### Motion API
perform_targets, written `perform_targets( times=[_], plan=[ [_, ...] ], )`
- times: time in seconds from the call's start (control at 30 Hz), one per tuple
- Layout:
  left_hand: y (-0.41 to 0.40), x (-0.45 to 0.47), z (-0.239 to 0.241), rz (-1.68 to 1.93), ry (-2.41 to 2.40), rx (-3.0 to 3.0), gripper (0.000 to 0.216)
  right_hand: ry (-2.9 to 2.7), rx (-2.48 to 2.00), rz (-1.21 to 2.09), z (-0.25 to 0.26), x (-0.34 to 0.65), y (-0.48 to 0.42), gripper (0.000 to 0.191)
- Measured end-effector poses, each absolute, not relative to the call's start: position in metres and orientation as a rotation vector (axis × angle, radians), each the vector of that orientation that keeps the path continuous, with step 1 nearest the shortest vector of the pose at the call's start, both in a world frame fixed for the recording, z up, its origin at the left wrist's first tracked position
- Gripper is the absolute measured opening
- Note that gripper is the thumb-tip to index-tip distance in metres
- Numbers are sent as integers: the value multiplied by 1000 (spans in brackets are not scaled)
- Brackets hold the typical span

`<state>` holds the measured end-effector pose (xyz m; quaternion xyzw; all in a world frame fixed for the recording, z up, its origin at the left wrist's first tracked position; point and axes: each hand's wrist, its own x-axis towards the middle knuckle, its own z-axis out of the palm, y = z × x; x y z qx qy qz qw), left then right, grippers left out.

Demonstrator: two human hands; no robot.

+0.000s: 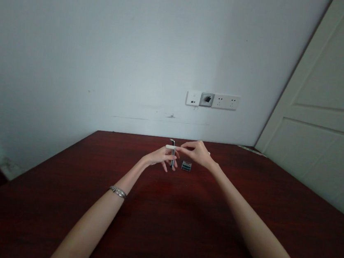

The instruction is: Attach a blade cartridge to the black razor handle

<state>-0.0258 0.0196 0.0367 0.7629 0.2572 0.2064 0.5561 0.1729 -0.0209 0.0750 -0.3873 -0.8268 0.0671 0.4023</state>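
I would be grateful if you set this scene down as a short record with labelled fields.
left hand: holds a slim dark item, bent at its top end
right hand: pinches a white stick, which crosses in front of the slim dark item; contact unclear
left forearm: silver-coloured bracelet
surface: reddish-brown tabletop, with a small case near the hands
wall: socket panel above the tabletop

Your one view looks from your head, forward and down, across the counter [160,235] to the wall [149,52], which it faces nearly square. It takes in a wide field: your left hand [159,156] and right hand [199,153] appear small, just below the middle.
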Motion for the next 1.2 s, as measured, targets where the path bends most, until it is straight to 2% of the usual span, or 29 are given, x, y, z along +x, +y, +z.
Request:
perform_targets(
  times=[0.23, 0.63, 0.77, 1.07, 1.2],
  plan=[
    [40, -30, 19, 824, 864, 1974, 31, -1728, -1002, 250, 85, 186, -16, 47],
    [37, -38, 21, 1122, 1405, 2491, 35, -1960, -1119, 196, 89, 197, -16, 47],
    [35, -36, 22, 1140, 1377, 2495, 32, -1929, -1119, 212, 85, 192, -13, 46],
    [35, -33, 22, 1201, 1270, 2491, 33, -1819, -1057, 472, 63, 186, -1, 46],
    [35, -30, 21, 1228, 1201, 2465, 31, -1752, -1048, 448, 65, 185, -2, 44]
  ],
)
